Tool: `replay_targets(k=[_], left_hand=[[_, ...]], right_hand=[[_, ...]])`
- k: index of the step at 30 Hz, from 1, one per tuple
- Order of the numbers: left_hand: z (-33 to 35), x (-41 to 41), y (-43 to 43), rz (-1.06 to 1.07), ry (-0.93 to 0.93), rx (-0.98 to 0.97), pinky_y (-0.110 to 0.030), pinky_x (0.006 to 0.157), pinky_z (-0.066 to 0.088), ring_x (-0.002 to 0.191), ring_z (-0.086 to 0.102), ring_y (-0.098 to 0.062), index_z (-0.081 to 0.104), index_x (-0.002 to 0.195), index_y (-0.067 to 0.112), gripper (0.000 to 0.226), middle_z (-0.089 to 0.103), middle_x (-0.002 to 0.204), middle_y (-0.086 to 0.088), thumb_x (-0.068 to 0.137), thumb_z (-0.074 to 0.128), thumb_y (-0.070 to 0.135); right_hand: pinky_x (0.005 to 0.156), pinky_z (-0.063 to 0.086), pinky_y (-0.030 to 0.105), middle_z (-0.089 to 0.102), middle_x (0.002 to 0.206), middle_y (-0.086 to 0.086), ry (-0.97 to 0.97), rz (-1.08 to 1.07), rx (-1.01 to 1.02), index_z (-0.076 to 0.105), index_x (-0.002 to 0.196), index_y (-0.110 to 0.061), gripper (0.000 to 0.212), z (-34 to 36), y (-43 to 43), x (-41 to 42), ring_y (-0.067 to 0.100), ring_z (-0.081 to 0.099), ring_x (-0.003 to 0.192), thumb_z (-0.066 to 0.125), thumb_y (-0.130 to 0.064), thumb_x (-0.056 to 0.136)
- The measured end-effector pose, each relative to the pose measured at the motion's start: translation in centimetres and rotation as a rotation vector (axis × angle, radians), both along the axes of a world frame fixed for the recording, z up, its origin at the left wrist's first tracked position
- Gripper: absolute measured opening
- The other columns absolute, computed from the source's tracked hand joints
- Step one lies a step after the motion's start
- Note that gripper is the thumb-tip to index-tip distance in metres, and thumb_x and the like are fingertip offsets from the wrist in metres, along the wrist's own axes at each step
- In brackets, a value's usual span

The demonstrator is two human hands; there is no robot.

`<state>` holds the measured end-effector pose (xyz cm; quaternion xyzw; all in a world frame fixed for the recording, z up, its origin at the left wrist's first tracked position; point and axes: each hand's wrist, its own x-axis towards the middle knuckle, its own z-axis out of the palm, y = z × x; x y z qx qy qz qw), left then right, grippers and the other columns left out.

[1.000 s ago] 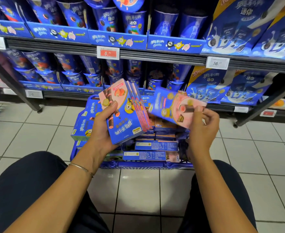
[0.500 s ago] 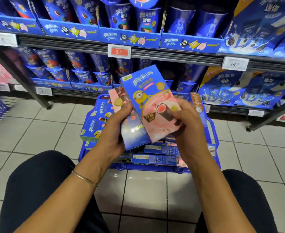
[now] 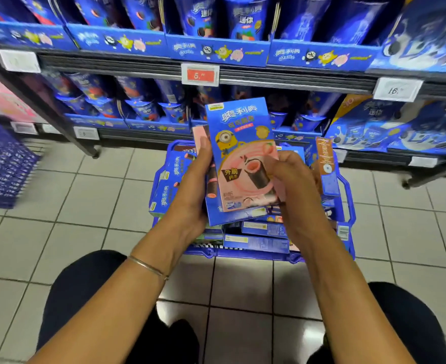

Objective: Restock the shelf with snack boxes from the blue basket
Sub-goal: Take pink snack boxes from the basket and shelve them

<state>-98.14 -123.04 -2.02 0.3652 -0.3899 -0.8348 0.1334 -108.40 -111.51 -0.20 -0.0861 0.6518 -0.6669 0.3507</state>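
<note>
Between left grip (image 3: 190, 190) and right grip (image 3: 292, 185), over the blue basket (image 3: 349, 206): snack boxes (image 3: 240, 143)
Both curl round the stack's edges, likely squaring it before shelving

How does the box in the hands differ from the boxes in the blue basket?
The held box stands upright, face showing, gripped by left hand and right hand; the basket boxes lie flat, edges showing. It is raised above the blue basket; they rest inside. Both are blue.

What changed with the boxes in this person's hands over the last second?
The right hand swung its single snack box leftward and upright onto the front of the stack that the left hand grips. The left hand's grip and the blue basket are unchanged.
</note>
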Motion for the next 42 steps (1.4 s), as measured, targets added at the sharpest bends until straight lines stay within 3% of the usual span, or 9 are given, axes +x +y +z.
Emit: replay_targets(k=[3,9,18,21,26,31,35,39,42], left_hand=[[5.5,0.9,0.5,0.002,-0.014,0.03,-0.059,0.088,0.063,0.113,0.075,-0.037,0.08,0.12,0.032,0.055,0.079,0.121,-0.007,0.098,0.05,0.072],[21.3,3.6,1.8,0.016,0.015,0.132,-0.073,0.12,0.031,0.143,0.05,-0.049,0.054,0.154,0.013,0.092,0.056,0.152,-0.024,0.085,0.056,0.075],[48.9,8.6,2.6,0.077,0.048,0.055,-0.067,0.111,0.047,0.134,0.061,-0.044,0.063,0.146,0.015,0.083,0.067,0.142,-0.02,0.089,0.051,0.073],[55.0,10.1,2.9,0.119,0.087,0.029,-0.053,0.098,0.061,0.113,0.075,-0.032,0.082,0.118,0.021,0.059,0.077,0.124,-0.011,0.09,0.053,0.064],[59.9,11.1,1.8,0.313,0.141,0.025,-0.052,0.101,0.053,0.111,0.067,-0.035,0.072,0.122,0.012,0.057,0.067,0.13,-0.02,0.091,0.059,0.057],[62.4,11.1,-0.9,0.683,0.033,-0.076,-0.053,0.089,0.051,0.096,0.059,-0.034,0.071,0.108,0.006,0.052,0.069,0.108,-0.021,0.103,0.058,0.056],[63.0,11.3,-2.1,0.808,0.097,-0.06,-0.042,0.072,0.057,0.066,0.066,-0.021,0.067,0.094,0.01,0.046,0.073,0.076,-0.006,0.1,0.064,0.056],[63.0,12.5,-3.0,0.758,0.2,0.024,-0.063,0.096,0.058,0.108,0.071,-0.04,0.057,0.142,-0.002,0.059,0.072,0.118,-0.024,0.102,0.069,0.04],[63.2,13.1,-4.1,0.669,0.222,-0.003,-0.069,0.101,0.05,0.115,0.063,-0.047,0.054,0.14,-0.005,0.051,0.062,0.121,-0.03,0.1,0.07,0.023]], right_hand=[[0.079,0.054,0.065,0.064,0.095,0.015,-0.011,0.023,0.074,0.056,0.096,-0.002,0.073,5.6,-0.2,1.0,0.044,0.068,0.095,0.072,-0.062,0.058],[0.084,0.052,0.065,0.067,0.089,0.008,0.014,0.104,0.116,0.058,0.077,-0.021,0.043,21.2,0.6,3.6,0.037,0.07,0.093,0.074,-0.057,0.061],[0.087,0.052,0.063,0.066,0.097,0.022,0.095,0.113,0.021,0.059,0.087,-0.016,0.038,49.2,2.1,8.1,0.038,0.067,0.092,0.072,-0.048,0.071],[0.074,0.051,0.052,0.056,0.091,0.019,0.033,0.074,-0.061,0.054,0.077,-0.024,0.024,54.8,2.4,9.3,0.03,0.058,0.083,0.07,-0.042,0.072],[0.047,0.053,0.028,0.067,0.09,0.01,-0.093,-0.06,-0.168,0.056,0.089,-0.017,0.014,58.8,1.4,11.6,0.02,0.07,0.068,0.067,-0.024,0.094],[0.077,0.058,0.058,0.071,0.101,0.01,-0.209,-0.071,-0.173,0.056,0.099,-0.016,0.017,60.3,-1.3,14.7,0.036,0.073,0.095,0.066,-0.029,0.094],[0.071,0.062,0.048,0.066,0.128,0.021,-0.419,0.026,-0.321,0.053,0.131,-0.008,0.061,62.0,-4.2,16.4,0.043,0.065,0.116,0.074,-0.029,0.077],[0.099,0.046,0.068,0.056,0.141,0.024,-0.441,0.203,-0.398,0.043,0.146,-0.01,0.066,62.3,-6.4,16.1,0.048,0.054,0.128,0.066,-0.019,0.085],[0.098,0.045,0.06,0.055,0.14,0.028,-0.42,0.264,-0.415,0.042,0.146,-0.004,0.065,62.2,-7.4,15.1,0.05,0.054,0.125,0.064,-0.012,0.085]])
